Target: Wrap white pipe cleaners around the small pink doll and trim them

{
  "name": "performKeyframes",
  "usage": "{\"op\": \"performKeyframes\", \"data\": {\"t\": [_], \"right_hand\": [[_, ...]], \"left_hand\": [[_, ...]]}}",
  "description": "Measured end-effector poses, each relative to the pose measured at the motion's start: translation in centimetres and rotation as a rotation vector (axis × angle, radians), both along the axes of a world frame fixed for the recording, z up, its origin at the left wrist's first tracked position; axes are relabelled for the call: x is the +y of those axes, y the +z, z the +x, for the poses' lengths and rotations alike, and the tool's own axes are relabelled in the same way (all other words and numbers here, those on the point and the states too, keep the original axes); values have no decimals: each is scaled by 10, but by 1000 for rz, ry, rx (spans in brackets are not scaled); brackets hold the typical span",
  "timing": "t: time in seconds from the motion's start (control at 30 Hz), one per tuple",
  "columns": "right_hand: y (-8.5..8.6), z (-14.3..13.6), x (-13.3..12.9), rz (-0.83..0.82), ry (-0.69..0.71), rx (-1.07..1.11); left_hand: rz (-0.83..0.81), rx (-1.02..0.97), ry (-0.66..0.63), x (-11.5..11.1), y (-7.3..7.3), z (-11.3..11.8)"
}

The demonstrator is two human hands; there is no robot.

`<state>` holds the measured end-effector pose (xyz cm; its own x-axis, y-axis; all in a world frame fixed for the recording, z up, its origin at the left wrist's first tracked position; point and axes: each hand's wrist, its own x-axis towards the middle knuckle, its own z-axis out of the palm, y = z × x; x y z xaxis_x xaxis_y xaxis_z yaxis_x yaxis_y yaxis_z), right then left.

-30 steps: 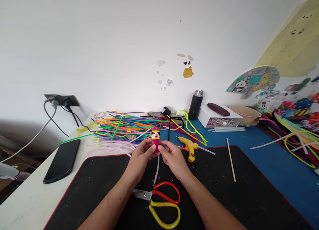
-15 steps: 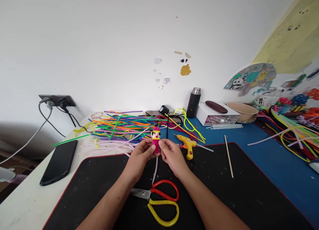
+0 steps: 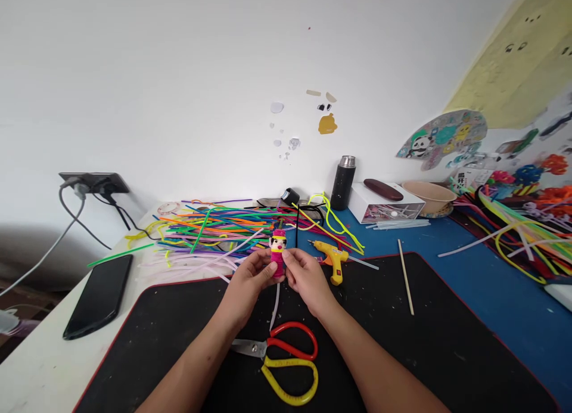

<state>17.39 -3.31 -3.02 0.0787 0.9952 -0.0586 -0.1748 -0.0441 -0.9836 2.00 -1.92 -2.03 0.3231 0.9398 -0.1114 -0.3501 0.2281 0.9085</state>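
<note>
Pinching the doll (image 3: pixel 277 257) past the scissors (image 3: pixel 286 360) between close-set fingers (image 3: pixel 264 274) of left hand (image 3: pixel 245 283) and right hand (image 3: pixel 309 282). Already showing hat (image 3: pixel 280 233), face (image 3: pixel 278 244) and body (image 3: pixel 277 266); seemingly nearing done, but not showing what remains.

Left fingers (image 3: pixel 266 272) and right fingers (image 3: pixel 294 263) hold a doll (image 3: pixel 277 257) upright over a mat (image 3: pixel 384 323). Scissors (image 3: pixel 255 348) lie nearer, a glue gun (image 3: pixel 336 260) to the right, and pipe cleaners (image 3: pixel 223 223) spread across the counter (image 3: pixel 465 282) behind.
</note>
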Motion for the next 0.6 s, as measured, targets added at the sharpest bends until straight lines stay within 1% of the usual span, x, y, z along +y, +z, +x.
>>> {"op": "performKeyframes", "data": {"t": [0.3, 0.6], "right_hand": [[5, 0, -1, -7, 1, 12], [3, 0, -1, -6, 1, 16]], "left_hand": [[37, 24, -5, 0, 0, 0], [24, 16, -4, 0, 0, 0]]}}
